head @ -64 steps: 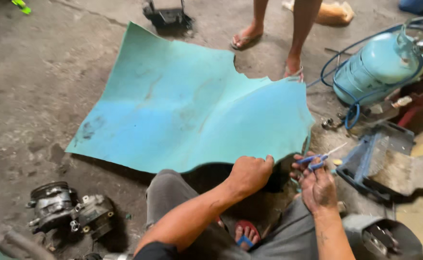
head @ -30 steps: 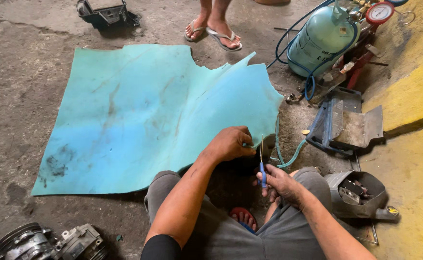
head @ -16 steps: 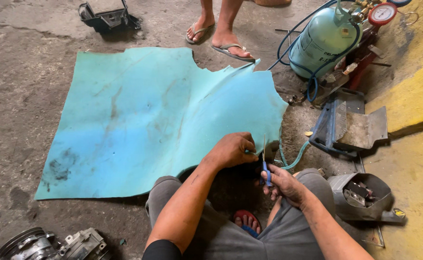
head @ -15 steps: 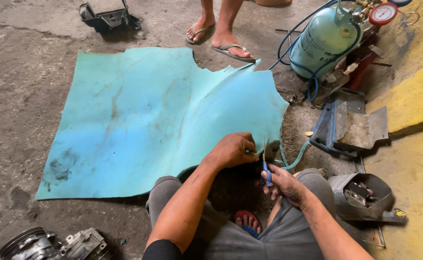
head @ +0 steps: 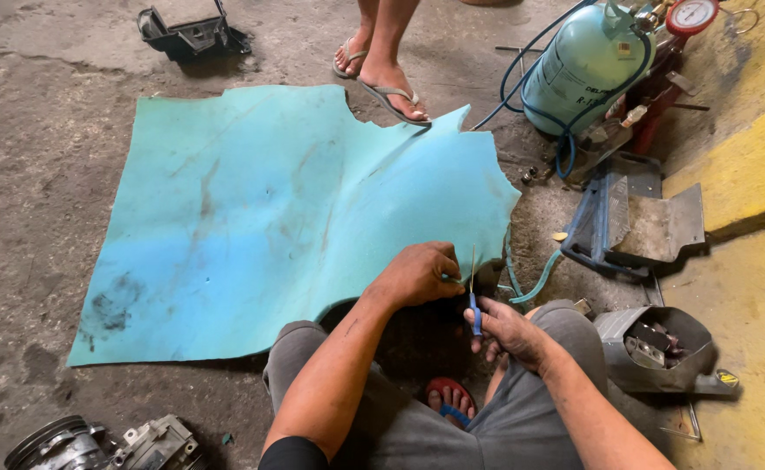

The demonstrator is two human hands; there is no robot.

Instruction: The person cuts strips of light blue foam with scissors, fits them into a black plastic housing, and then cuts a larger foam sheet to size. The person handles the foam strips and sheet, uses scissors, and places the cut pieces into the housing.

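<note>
Hands (head: 461, 300) apparently scissor (head: 475, 300) teal sheet (head: 286, 209).

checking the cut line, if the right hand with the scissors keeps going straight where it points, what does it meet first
Most likely the near edge of the teal sheet: the right hand aims the scissors up and away at it, beside the left hand. Depth is hard to judge.

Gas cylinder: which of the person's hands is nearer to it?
Right. The right hand, holding blue-handled scissors, sits below the gas cylinder and slightly left of it in view. The left hand, gripping the teal sheet, is farther left.
</note>
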